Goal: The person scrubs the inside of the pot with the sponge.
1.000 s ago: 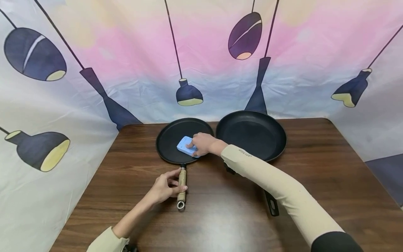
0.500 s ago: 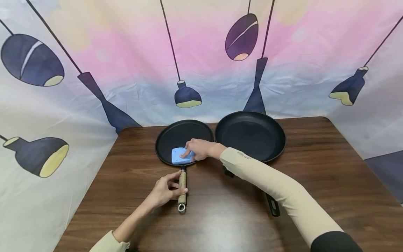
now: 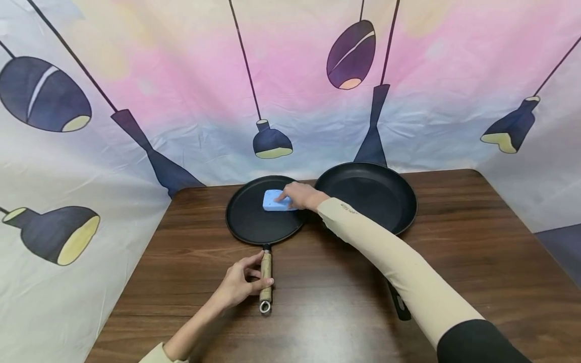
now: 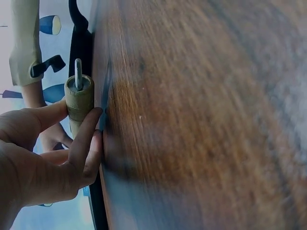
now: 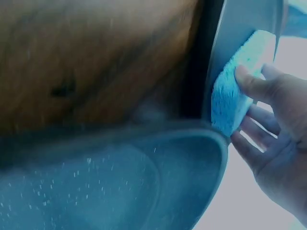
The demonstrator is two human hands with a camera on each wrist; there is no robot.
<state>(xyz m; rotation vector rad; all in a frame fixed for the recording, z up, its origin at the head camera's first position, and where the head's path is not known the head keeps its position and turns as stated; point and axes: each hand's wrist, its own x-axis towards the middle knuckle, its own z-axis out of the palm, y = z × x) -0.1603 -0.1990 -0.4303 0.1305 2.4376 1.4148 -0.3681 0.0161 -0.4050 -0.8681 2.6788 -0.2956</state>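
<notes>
A flat black pan [image 3: 254,222] with a wooden handle [image 3: 266,272] lies on the table's left half. My left hand [image 3: 240,282] grips that handle from the left, thumb on the near part and fingers toward the pan. In the left wrist view the handle's end [image 4: 79,98], with its metal ring, sits between thumb and fingers. My right hand [image 3: 299,195] holds a light blue sponge [image 3: 276,200] against the pan's surface, toward its far right side. The right wrist view shows the thumb along one side of the sponge [image 5: 242,81] and fingers along the other.
A larger, deeper black frying pan [image 3: 363,194] stands right beside the flat one, its black handle [image 3: 399,302] pointing toward me under the right forearm. The brown wooden table [image 3: 317,312] reaches back to a curtain [image 3: 204,91] printed with lamps.
The sponge in my right hand went toward the pan's near edge, then back up to its far right part. My left hand keeps its grip on the handle; the view shifted slightly.
</notes>
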